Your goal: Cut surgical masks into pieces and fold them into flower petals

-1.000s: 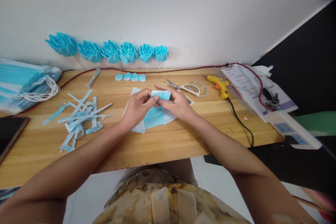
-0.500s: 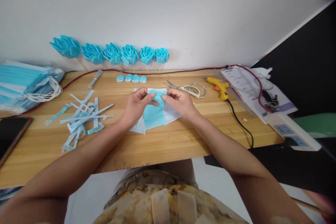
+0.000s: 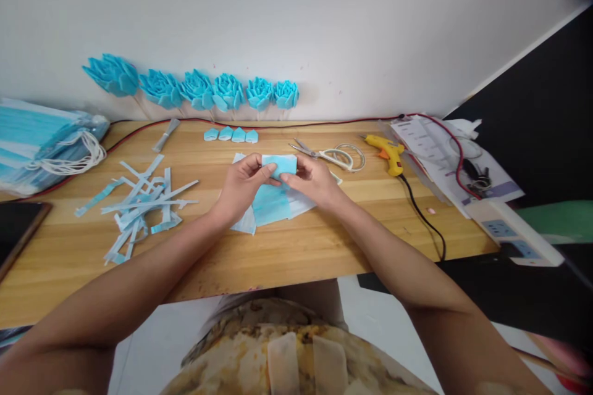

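Observation:
My left hand (image 3: pixel 241 184) and my right hand (image 3: pixel 313 180) meet over the middle of the wooden table (image 3: pixel 287 253). Both pinch a small folded blue piece of mask fabric (image 3: pixel 280 165), held just above the table. Under the hands lie flat blue and white mask sheets (image 3: pixel 271 205). Behind them sits a row of small folded blue petals (image 3: pixel 230 134). Several blue fabric flowers on sticks (image 3: pixel 199 90) lean against the wall.
A pile of cut blue strips (image 3: pixel 139 203) lies at the left, with a stack of face masks (image 3: pixel 41 145) beyond it. Scissors (image 3: pixel 327 154), a yellow glue gun (image 3: pixel 386 151), papers, keys and a power strip (image 3: pixel 512 231) are at the right. A dark tablet (image 3: pixel 16 228) sits at the left edge.
The small blue piece went from flat to crumpled between my fingers, and is now flat and rectangular again. My hands stayed in the same place.

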Demonstrator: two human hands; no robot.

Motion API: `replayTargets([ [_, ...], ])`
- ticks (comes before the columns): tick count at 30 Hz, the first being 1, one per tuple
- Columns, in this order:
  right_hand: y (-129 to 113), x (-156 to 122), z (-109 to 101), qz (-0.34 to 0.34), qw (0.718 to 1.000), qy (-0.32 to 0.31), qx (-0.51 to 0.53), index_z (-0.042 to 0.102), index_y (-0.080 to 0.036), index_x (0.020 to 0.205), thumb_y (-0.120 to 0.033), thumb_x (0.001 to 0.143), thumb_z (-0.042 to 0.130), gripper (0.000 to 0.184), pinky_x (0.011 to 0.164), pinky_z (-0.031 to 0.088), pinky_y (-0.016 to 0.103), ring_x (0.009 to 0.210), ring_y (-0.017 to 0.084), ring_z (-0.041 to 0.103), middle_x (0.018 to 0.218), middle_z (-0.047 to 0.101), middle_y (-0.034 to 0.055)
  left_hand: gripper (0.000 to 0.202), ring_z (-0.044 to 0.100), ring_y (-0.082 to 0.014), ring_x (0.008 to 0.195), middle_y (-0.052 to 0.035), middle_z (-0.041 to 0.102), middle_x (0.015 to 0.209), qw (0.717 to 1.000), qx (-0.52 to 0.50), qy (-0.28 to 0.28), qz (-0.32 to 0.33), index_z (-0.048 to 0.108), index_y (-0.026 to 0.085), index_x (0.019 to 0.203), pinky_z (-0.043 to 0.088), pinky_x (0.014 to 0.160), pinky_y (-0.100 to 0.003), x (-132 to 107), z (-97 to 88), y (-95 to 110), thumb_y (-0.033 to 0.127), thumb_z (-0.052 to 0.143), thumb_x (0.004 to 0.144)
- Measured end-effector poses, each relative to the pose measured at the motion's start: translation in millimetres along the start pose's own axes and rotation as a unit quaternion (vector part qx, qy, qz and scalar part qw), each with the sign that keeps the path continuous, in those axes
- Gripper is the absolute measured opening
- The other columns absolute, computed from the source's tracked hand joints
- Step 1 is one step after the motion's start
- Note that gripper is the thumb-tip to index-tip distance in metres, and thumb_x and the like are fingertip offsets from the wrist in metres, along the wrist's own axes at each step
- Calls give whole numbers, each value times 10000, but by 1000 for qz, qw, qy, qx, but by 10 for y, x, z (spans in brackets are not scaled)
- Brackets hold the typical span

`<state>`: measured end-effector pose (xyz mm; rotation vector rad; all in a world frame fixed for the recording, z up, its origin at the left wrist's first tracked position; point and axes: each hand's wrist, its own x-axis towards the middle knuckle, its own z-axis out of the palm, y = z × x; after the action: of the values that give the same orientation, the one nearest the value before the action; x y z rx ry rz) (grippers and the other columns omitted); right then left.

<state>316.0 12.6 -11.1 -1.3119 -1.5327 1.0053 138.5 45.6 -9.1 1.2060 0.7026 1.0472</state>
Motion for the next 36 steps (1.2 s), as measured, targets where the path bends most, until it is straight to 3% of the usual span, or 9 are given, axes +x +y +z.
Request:
replayTargets([
  [7,-57,36,-60,-26,999,25,-16,545,-202,714,-384,758,685,234,665,447,290,670,127,508,708,566,-21,338,658,-123,676,13,640,726,1000,-4,11,14,668,154,740,612,710,-282,49,-58,1,436,854,727],
  [10,-58,41,-100,-16,1000,21,4,597,-197,780,-396,770,683,216,672,445,289,697,135,538,757,616,-7,321,651,-116,686,5,655,743,1000,-11,20,20,690,149,768,612,710,-272,72,-86,-1,427,848,741],
  [15,-29,27,-98,-11,998,-37,49,643,-197,942,-475,828,670,302,780,497,315,847,171,622,921,681,28,329,655,-126,703,-7,675,757,1000,-12,11,8,701,151,773,615,711,-279,49,-61,-10,441,852,732],
  [19,51,21,-33,-10,1000,-5,-8,641,-192,870,-499,810,706,320,688,480,293,755,162,602,816,657,14,364,666,-138,674,-7,675,747,1000,-2,-13,-8,684,154,752,615,703,-303,5,-11,-24,469,861,714],
  [24,127,17,-8,-34,998,36,-50,679,-197,892,-471,837,704,281,709,505,312,790,183,613,807,676,23,375,657,-136,675,-4,666,743,1000,9,-11,-4,693,159,760,601,681,-285,-1,11,-10,492,857,708],
  [29,141,25,-35,-43,998,43,-31,681,-194,889,-490,839,701,300,691,508,324,730,174,594,790,664,22,337,558,-101,528,15,642,689,998,54,26,21,702,181,759,488,522,-247,34,-34,28,495,821,738],
  [36,122,27,-41,-39,998,46,-20,684,-199,911,-492,834,700,303,711,524,348,731,183,610,816,686,34,309,513,-108,536,18,579,606,996,77,30,33,675,190,693,431,550,-259,41,-72,82,464,794,773],
])
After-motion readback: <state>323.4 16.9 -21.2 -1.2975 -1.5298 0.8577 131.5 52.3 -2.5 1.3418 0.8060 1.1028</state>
